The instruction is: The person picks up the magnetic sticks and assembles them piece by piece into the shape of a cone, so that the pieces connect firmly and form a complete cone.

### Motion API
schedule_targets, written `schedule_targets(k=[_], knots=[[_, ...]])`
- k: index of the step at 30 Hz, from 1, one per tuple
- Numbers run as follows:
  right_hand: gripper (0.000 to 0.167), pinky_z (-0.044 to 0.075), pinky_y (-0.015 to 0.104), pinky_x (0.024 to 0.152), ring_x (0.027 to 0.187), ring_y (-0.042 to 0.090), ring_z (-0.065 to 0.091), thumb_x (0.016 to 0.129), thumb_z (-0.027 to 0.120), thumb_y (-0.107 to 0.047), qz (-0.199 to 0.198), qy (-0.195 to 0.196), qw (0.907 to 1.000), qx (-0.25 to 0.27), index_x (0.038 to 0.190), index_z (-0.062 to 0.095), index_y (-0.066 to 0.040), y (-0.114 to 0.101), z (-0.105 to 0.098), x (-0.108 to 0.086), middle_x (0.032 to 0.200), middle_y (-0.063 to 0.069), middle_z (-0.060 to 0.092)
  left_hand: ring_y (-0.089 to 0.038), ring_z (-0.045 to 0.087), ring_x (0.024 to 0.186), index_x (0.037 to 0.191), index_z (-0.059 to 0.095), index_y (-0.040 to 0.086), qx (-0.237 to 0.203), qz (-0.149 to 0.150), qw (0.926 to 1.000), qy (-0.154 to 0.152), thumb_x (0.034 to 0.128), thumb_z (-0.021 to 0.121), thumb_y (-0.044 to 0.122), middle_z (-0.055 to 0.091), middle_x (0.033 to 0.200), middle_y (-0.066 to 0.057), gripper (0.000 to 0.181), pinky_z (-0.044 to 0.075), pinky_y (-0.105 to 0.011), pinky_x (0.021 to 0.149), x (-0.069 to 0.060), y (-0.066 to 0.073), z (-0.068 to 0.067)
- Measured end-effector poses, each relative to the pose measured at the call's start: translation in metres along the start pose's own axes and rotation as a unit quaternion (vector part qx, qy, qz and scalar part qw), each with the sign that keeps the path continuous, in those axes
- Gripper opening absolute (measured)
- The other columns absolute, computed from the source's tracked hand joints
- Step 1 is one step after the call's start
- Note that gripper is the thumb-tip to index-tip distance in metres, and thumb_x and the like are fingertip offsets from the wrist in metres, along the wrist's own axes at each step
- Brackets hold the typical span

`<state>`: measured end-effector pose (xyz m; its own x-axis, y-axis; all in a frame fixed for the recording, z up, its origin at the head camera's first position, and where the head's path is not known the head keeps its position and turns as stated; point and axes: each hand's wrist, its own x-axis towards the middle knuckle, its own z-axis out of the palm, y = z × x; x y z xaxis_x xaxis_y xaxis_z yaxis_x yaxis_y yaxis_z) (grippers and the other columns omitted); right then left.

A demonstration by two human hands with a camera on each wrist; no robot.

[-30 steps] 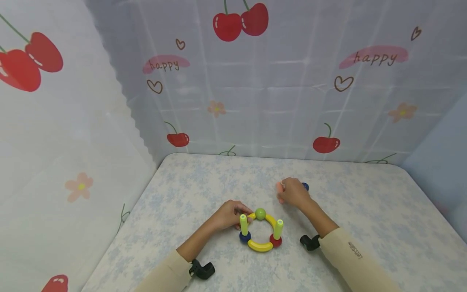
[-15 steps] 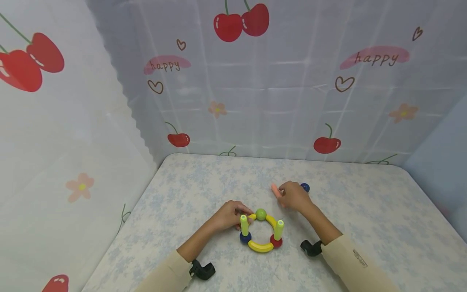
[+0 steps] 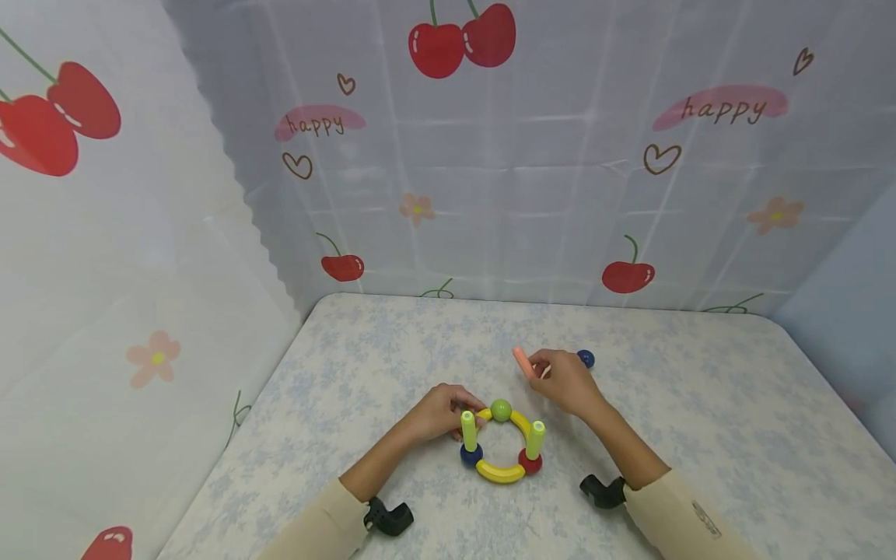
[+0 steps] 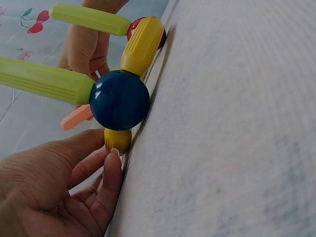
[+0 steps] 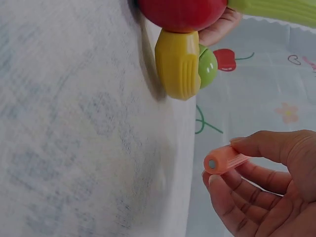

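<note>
On the table lies a ring of curved yellow rods (image 3: pixel 500 473) joined by a green ball (image 3: pixel 500 410), a dark blue ball (image 4: pixel 120 100) and a red ball (image 3: pixel 530 462). Two light green rods (image 3: pixel 468 432) stand upright on the blue and red balls. My left hand (image 3: pixel 435 413) pinches the ring's left yellow rod between thumb and finger, near the blue ball. Beyond the ring, my right hand (image 3: pixel 568 379) holds an orange rod (image 5: pixel 224 160) between thumb and fingers. A round grey spot shows on the rod's end in the right wrist view.
A loose blue ball (image 3: pixel 586 358) lies on the table just behind my right hand. A patterned cloth (image 3: pixel 490 306) covers the table up to a printed curtain (image 3: pixel 518 225) at the back. Black wrist cameras (image 3: pixel 389 518) sit on both wrists.
My right hand has turned and drawn slightly nearer, away from the loose blue ball. The orange rod in it now tilts and points up to the left. My left hand and the ring stay put.
</note>
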<state>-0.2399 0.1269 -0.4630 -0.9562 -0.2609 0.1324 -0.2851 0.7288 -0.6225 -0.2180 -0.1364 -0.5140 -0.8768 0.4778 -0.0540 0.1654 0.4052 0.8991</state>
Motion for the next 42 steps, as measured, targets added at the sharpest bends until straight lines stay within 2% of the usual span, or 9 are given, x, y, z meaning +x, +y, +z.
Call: schedule_targets(k=[10, 21, 27, 33, 38, 42], knots=[[0.025, 0.059, 0.031, 0.064, 0.084, 0.022, 0.068, 0.087, 0.079, -0.005, 0.001, -0.008, 0.9980, 0.062, 0.110, 0.071, -0.003, -0.006, -0.002, -0.004, 0.096, 0.006, 0.071, -0.018, 0.065, 0.058, 0.107, 0.079, 0.013, 0.004, -0.001, 1.0000, -0.002, 0.0880, 0.082, 0.018, 0.067, 0.091, -0.001, 0.020, 0.057, -0.030, 0.054, 0.001, -0.001, 0.000], [0.025, 0.060, 0.032, 0.067, 0.088, 0.022, 0.068, 0.087, 0.080, -0.007, -0.025, -0.012, 0.9955, 0.091, 0.111, 0.072, -0.006, -0.012, -0.009, -0.008, 0.101, 0.005, 0.072, -0.018, 0.064, 0.057, 0.109, 0.079, 0.013, 0.008, 0.007, 0.9999, -0.009, 0.0888, 0.082, 0.020, 0.067, 0.091, 0.000, 0.022, 0.057, -0.031, 0.054, 0.000, 0.003, -0.003], [0.028, 0.058, 0.030, 0.067, 0.087, 0.019, 0.069, 0.086, 0.080, -0.006, -0.058, -0.016, 0.9914, 0.116, 0.113, 0.073, -0.006, -0.011, -0.008, -0.010, 0.101, 0.004, 0.073, -0.017, 0.064, 0.057, 0.109, 0.079, 0.012, 0.002, -0.006, 1.0000, -0.007, 0.0882, 0.082, 0.019, 0.068, 0.091, 0.000, 0.022, 0.057, -0.031, 0.054, 0.000, 0.003, -0.001], [0.028, 0.058, 0.029, 0.067, 0.088, 0.017, 0.069, 0.088, 0.080, -0.006, -0.095, -0.028, 0.9841, 0.147, 0.115, 0.073, -0.009, -0.013, -0.007, -0.012, 0.102, 0.001, 0.073, -0.017, 0.064, 0.057, 0.108, 0.079, 0.013, 0.006, -0.007, 0.9999, -0.007, 0.0878, 0.082, 0.019, 0.067, 0.090, -0.001, 0.022, 0.057, -0.031, 0.054, 0.001, 0.002, -0.001], [0.029, 0.058, 0.029, 0.068, 0.089, 0.017, 0.070, 0.088, 0.080, -0.009, -0.105, -0.038, 0.9825, 0.149, 0.116, 0.073, -0.009, -0.015, -0.006, -0.013, 0.102, 0.000, 0.073, -0.016, 0.064, 0.057, 0.108, 0.079, 0.013, 0.002, -0.006, 0.9999, -0.008, 0.0880, 0.082, 0.018, 0.068, 0.089, -0.002, 0.021, 0.057, -0.030, 0.053, 0.001, 0.001, -0.001], [0.029, 0.059, 0.033, 0.075, 0.091, 0.017, 0.070, 0.087, 0.082, -0.011, -0.110, -0.047, 0.9815, 0.150, 0.115, 0.073, -0.010, -0.016, -0.005, -0.013, 0.103, -0.001, 0.073, -0.017, 0.064, 0.057, 0.108, 0.079, 0.012, -0.004, -0.006, 0.9999, -0.008, 0.0879, 0.082, 0.019, 0.068, 0.089, -0.002, 0.022, 0.057, -0.030, 0.053, 0.001, 0.002, -0.001]])
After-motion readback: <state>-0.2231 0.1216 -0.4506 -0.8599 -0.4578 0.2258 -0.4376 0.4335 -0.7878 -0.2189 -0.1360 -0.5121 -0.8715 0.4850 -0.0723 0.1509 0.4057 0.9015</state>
